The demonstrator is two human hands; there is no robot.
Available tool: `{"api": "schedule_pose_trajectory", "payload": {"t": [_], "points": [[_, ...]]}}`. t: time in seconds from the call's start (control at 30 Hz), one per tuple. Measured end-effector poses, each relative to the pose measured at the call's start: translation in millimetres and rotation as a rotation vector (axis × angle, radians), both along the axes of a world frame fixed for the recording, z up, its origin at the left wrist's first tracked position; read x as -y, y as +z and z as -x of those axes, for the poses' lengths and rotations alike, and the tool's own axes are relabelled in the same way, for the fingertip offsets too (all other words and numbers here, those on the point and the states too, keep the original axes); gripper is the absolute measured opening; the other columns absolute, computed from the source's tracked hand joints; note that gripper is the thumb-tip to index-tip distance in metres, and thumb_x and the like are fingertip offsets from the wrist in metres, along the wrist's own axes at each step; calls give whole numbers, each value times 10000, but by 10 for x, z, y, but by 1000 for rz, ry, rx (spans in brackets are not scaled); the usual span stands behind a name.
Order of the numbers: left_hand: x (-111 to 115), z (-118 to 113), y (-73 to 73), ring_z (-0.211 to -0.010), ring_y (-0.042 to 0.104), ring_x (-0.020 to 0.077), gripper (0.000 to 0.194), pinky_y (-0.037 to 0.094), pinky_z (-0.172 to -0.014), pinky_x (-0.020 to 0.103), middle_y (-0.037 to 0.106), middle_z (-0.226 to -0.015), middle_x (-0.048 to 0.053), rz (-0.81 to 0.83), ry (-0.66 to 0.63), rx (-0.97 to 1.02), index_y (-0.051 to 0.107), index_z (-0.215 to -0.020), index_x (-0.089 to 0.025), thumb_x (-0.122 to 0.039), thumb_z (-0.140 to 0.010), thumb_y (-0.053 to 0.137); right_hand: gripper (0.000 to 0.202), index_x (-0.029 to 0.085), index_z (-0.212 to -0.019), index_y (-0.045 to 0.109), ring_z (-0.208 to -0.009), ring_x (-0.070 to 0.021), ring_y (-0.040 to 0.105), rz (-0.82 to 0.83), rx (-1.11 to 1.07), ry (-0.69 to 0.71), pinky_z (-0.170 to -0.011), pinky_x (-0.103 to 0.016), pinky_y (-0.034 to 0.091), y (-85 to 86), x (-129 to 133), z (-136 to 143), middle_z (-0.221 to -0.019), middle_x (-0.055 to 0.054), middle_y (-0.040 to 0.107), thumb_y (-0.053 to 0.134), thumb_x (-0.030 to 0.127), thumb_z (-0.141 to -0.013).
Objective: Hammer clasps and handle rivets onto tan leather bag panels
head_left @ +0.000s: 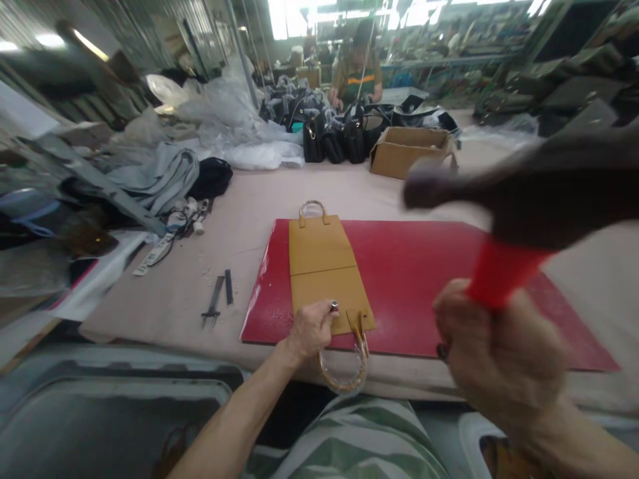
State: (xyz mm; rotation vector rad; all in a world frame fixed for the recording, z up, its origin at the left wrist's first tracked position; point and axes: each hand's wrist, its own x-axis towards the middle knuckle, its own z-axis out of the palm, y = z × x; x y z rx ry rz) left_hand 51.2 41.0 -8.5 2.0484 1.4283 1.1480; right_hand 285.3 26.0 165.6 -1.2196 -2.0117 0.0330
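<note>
My left hand (312,329) is closed around a small metal punch (334,305), upright on the lower part of a tan leather bag piece (324,246). That piece lies flat on a red board (409,286), with one wrapped handle (313,205) at its far end and another (344,386) hanging past the board's near edge. In my right hand (504,352), raised close to the camera at the right, is a hammer (504,266) with a red grip and a dark head, blurred. The punch's lower tip is hidden by my fingers.
A divider tool (213,303) and a dark metal strip (228,287) lie left of the board. Behind it are a cardboard box (407,153), black bags (334,136) and plastic wrap (249,140). A person (357,76) sits across the table (259,193).
</note>
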Motion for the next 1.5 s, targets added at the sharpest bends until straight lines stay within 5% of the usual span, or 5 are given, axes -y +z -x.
{"api": "schedule_pose_trajectory", "payload": {"t": [0.13, 0.5, 0.9, 1.3, 1.5], "points": [[-1, 11, -1, -743, 689, 180, 162, 505, -681, 269, 716, -809, 60, 24, -11, 4, 651, -970, -186, -198, -943, 491, 194, 238, -806, 454, -369, -135, 403, 133, 440, 200, -464, -305, 136, -371, 19, -116, -484, 54, 469, 394, 250, -990], [7, -2, 36, -769, 695, 181, 145, 515, -711, 272, 712, -822, 59, -17, 10, -28, 624, -916, -190, -234, -960, 492, 242, 193, -835, 536, -648, -224, 588, 652, 430, -289, -585, -307, 379, -1078, -606, -594, -712, -79, 620, 364, 299, -968], [-60, -52, 191, -696, 702, 175, 234, 558, -669, 288, 707, -749, 38, 328, 251, 466, 599, -817, -194, -374, -934, 505, 616, 15, -1407, 434, -1066, -333, 625, 555, 439, -98, -898, -425, 515, -1324, 225, 611, -1253, -250, 591, 600, 206, -846], [-419, 1502, 335, -874, 719, 252, 280, 522, -792, 338, 768, -928, 119, 247, 824, -238, 690, -998, -181, -341, -928, 471, 577, 101, -1451, 400, -1049, -284, 707, 894, -282, -78, -928, -423, 545, -1265, 317, 364, -1160, -181, 720, 400, 262, -897], [-422, 1366, 315, -1000, 707, 272, 232, 520, -854, 355, 749, -1103, 169, 175, 790, -242, 699, -1010, -174, -293, -889, 540, 685, 206, -1512, 413, -1342, -298, 541, 992, -629, 35, -1098, -432, 480, -1493, 619, -57, -1363, -146, 646, 481, 540, -917]]}}
